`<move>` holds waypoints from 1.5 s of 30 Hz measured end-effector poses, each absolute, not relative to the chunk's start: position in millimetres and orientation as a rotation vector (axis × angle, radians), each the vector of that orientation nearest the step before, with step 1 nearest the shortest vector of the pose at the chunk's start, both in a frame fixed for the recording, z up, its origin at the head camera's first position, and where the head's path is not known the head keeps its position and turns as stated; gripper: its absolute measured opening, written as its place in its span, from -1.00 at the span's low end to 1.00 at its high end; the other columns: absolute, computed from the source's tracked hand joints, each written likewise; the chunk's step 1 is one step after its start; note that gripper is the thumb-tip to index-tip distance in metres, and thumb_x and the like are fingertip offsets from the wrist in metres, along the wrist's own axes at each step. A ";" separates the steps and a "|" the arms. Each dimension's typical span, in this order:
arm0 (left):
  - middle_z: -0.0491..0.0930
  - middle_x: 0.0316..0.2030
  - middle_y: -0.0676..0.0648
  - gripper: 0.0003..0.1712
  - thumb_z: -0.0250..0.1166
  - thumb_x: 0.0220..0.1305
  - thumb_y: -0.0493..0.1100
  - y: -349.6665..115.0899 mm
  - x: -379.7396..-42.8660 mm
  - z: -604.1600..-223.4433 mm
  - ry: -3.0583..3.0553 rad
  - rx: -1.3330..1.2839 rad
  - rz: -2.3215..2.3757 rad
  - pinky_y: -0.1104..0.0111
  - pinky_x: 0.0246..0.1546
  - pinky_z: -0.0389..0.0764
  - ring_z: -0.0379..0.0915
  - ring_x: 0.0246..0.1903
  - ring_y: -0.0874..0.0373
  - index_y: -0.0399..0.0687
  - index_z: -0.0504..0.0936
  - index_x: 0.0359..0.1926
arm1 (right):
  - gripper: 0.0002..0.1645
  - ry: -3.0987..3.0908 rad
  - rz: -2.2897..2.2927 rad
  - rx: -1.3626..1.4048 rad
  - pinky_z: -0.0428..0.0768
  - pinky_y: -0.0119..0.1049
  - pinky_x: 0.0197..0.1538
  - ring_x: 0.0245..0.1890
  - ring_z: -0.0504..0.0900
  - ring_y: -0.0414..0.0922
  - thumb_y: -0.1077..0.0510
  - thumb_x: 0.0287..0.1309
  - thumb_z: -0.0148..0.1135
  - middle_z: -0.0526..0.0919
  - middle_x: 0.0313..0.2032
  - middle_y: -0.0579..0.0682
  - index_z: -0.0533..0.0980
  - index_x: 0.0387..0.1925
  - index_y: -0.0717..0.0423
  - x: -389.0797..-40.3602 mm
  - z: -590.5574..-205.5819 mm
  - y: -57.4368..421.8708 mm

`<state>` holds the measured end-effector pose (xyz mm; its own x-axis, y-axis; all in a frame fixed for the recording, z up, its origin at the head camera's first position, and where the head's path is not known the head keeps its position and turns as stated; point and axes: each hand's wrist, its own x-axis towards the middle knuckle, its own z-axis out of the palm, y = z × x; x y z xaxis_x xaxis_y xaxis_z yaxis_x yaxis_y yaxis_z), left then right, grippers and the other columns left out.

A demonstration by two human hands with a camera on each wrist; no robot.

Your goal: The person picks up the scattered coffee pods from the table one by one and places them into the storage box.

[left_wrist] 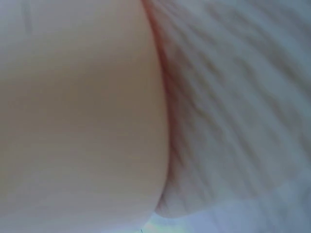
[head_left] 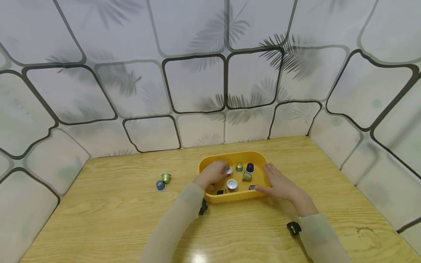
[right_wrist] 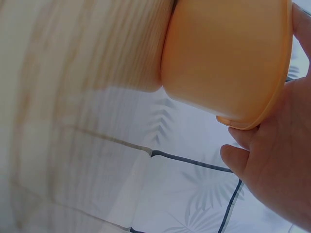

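Observation:
A yellow plastic tray (head_left: 230, 197) stands on the wooden table with several coffee capsules in it. My left hand (head_left: 214, 172) reaches in over its left side, fingers bent down at a silver-faced coffee capsule (head_left: 228, 170), which they appear to pinch. Beside it are a green capsule (head_left: 239, 167), a dark blue capsule (head_left: 250, 167), a tipped green capsule (head_left: 247, 176) and a silver-topped capsule (head_left: 232, 184). My right hand (head_left: 279, 183) rests on the tray's right rim, fingers extended and thumb spread over the near corner. The left wrist view shows mostly blurred skin.
Left of the tray, a green capsule (head_left: 166, 178) and a blue capsule (head_left: 160, 186) lie close together on the table (head_left: 125, 219). Patterned curtain-like walls (head_left: 197, 84) enclose the back and sides. A black wrist device (head_left: 294, 228) is at the right cuff.

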<state>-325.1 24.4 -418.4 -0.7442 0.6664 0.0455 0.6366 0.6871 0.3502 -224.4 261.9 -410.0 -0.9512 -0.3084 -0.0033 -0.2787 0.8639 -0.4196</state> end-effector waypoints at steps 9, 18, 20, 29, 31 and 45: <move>0.54 -0.19 -0.05 -0.67 0.25 0.11 -0.19 22.0 -325.2 -417.8 2.770 1.072 0.609 0.36 -0.13 0.45 0.44 -0.17 0.15 -0.17 0.51 -0.07 | 0.20 2.971 -0.649 -0.465 -0.10 0.07 0.23 0.27 -0.22 0.21 -0.43 0.00 -0.07 -0.14 0.27 0.37 -0.12 0.26 0.48 -224.6 -411.8 261.4; 0.49 -0.07 -0.11 -0.60 0.21 0.16 -0.17 18.8 -323.2 -416.8 2.770 1.056 0.674 0.31 -0.03 0.39 0.39 -0.06 0.07 -0.22 0.46 0.01 | 0.19 2.957 -0.657 -0.474 -0.11 0.08 0.23 0.27 -0.22 0.21 -0.42 0.00 -0.05 -0.14 0.27 0.38 -0.12 0.25 0.48 -223.3 -413.7 260.3; 0.49 -0.06 -0.12 -0.61 0.19 0.17 -0.17 17.9 -323.2 -417.4 2.775 1.056 0.702 0.30 -0.01 0.38 0.38 -0.04 0.06 -0.23 0.46 0.02 | 0.19 2.956 -0.655 -0.476 -0.11 0.08 0.23 0.27 -0.22 0.22 -0.42 0.00 -0.05 -0.14 0.27 0.38 -0.12 0.25 0.49 -223.3 -414.4 260.1; 0.48 -0.03 -0.14 -0.60 0.18 0.19 -0.16 12.0 -322.3 -413.8 2.800 1.066 0.824 0.29 0.01 0.36 0.37 -0.01 0.05 -0.24 0.46 0.03 | 0.19 2.959 -0.655 -0.477 -0.10 0.08 0.23 0.27 -0.22 0.21 -0.42 0.00 -0.06 -0.14 0.27 0.38 -0.11 0.25 0.48 -223.7 -415.2 260.2; 0.47 -0.02 -0.15 -0.59 0.18 0.19 -0.14 10.7 -320.6 -410.3 2.804 1.058 0.840 0.27 0.03 0.35 0.36 0.00 0.04 -0.24 0.45 0.04 | 0.19 2.961 -0.654 -0.474 -0.10 0.08 0.23 0.27 -0.22 0.21 -0.42 0.01 -0.06 -0.14 0.27 0.38 -0.11 0.26 0.48 -223.7 -414.7 260.1; 0.40 0.05 -0.14 -0.52 0.19 0.17 -0.13 1.3 -307.4 -388.4 2.819 1.068 1.001 0.23 0.06 0.31 0.30 0.05 0.01 -0.26 0.40 0.08 | 0.16 2.953 -0.665 -0.488 -0.10 0.12 0.21 0.26 -0.21 0.24 -0.37 0.03 -0.02 -0.14 0.26 0.41 -0.11 0.24 0.51 -222.6 -406.9 259.7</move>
